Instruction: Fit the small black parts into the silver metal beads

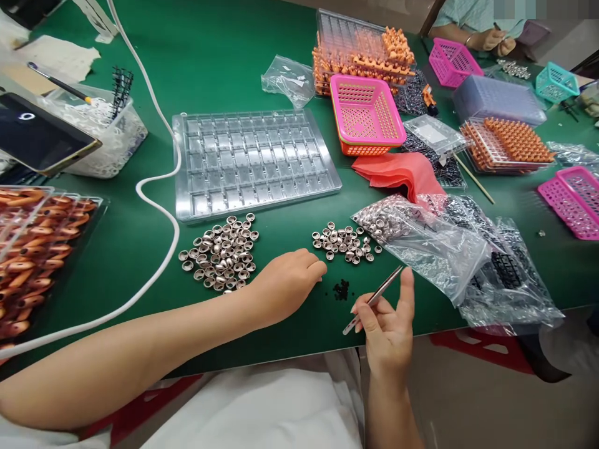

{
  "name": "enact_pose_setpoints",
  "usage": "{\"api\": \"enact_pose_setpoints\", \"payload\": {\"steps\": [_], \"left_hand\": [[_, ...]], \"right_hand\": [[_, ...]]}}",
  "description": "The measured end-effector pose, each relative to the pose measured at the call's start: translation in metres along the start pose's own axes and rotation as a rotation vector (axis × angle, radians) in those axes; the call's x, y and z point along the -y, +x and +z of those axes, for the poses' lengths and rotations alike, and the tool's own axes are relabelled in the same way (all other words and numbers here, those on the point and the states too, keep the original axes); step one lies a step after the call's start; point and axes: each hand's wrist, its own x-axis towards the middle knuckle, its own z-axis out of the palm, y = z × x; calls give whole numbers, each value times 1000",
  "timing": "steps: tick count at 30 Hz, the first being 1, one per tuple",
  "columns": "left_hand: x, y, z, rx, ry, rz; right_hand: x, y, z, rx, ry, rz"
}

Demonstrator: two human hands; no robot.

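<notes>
Green felt covers the table (224, 56) where we are at work, and our left hand (285, 284) rests palm-down on it, fingers curled loosely and closed on nothing, its fingertips pointing toward a tiny cluster of black bits (341, 290) that lies just beside them to the right. Our right hand (388, 327) is lifted at the table's near edge, palm turned toward us, pinching a pair of slim metal tweezers (373, 299) between thumb and forefinger; whether the tips are pressed together we cannot tell. The long axis of the tweezers runs diagonally, from the lower left at the hand up to the right, so the working tip points away from the black bits, toward a clear bag of metal cups (402, 227). The black bits lie between our two hands, a little nearer to the left fingertips than to the tweezers. Beyond them sit two loose heaps of small silver cups, the larger heap (219, 252) behind the left wrist and the smaller heap (346, 242) straight ahead. Farther back lies a clear compartment tray (253, 162), and a pink basket (367, 115) stands to its right. Across the table another person's hands (493, 40) are busy, well apart from ours.
</notes>
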Motion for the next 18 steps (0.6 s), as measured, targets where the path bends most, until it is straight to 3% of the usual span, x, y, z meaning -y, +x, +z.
{"api": "enact_pose_setpoints", "payload": {"steps": [4,10,18], "left_hand": [[0,-9,2,-37,-78,51],[-4,-15,-4,-27,-145,84],[2,-14,-3,-36,-258,72]], "right_hand": [[2,0,-12,-1,-54,22],[8,5,-28,251,94,-47],[6,2,-29,22,86,-190]]}}
